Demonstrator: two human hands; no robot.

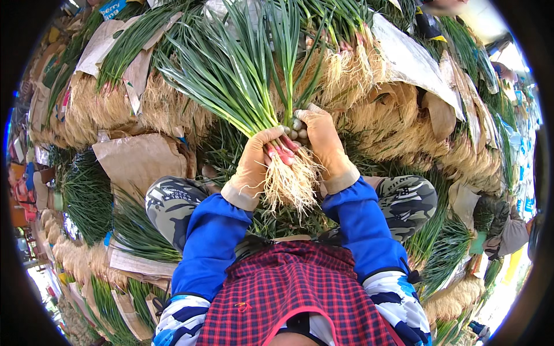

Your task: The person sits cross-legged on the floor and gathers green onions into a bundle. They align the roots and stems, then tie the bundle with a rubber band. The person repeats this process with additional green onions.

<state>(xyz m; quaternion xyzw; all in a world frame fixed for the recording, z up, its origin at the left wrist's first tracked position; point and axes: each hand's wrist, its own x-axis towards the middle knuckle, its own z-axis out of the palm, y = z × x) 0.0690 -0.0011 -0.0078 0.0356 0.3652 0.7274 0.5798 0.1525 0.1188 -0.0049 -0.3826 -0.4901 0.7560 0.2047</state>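
A bunch of spring onions (242, 93) with reddish bulbs and long pale roots is held up before my chest. My left hand (255, 164), in a tan glove, is closed around the bunch just above its bulbs. My right hand (322, 140), gloved alike, has its fingers curled around a few green leaves at the right side of the bunch. The loose roots (292, 181) hang down between my wrists. Part of the right fingers is hidden behind the roots and stems.
Rooted spring onions (346, 65) lie piled ahead, partly under a white sheet (415, 65). Brown paper (143, 158) lies left of my knees. Loose green leaves (225, 147) cover the ground in front. More onions (446, 246) lie to my right. People sit at both edges.
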